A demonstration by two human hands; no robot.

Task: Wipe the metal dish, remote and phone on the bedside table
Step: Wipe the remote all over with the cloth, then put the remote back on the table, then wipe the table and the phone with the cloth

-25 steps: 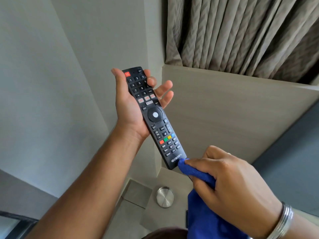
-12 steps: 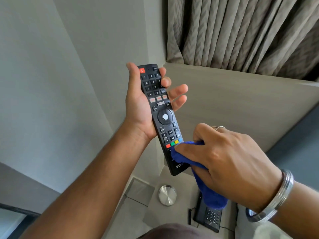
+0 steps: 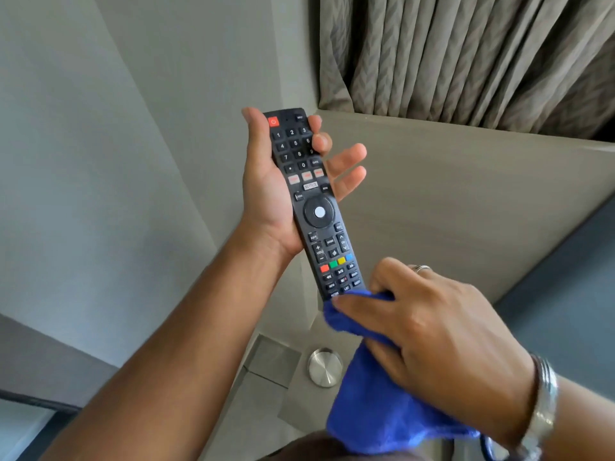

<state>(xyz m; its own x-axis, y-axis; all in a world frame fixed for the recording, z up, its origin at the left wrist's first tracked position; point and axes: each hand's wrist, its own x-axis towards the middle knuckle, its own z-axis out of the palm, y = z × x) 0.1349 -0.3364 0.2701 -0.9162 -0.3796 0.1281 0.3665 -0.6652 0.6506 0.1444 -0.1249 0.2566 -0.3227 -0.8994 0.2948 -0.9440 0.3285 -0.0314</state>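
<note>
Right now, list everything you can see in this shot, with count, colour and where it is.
remote: one, black with coloured buttons, held up mid-frame
cloth: one, blue, against the remote's lower end
metal dish: one, silver, on the bedside table below
bedside table: one, grey-beige, bottom centre
curtain: one, taupe, top right
ring: one, silver, right hand finger
bangles: silver, count unclear, right wrist
left hand: holding the remote
right hand: gripping the cloth

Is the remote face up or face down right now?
Face up: the remote shows its buttons, cradled in the left hand.
</note>
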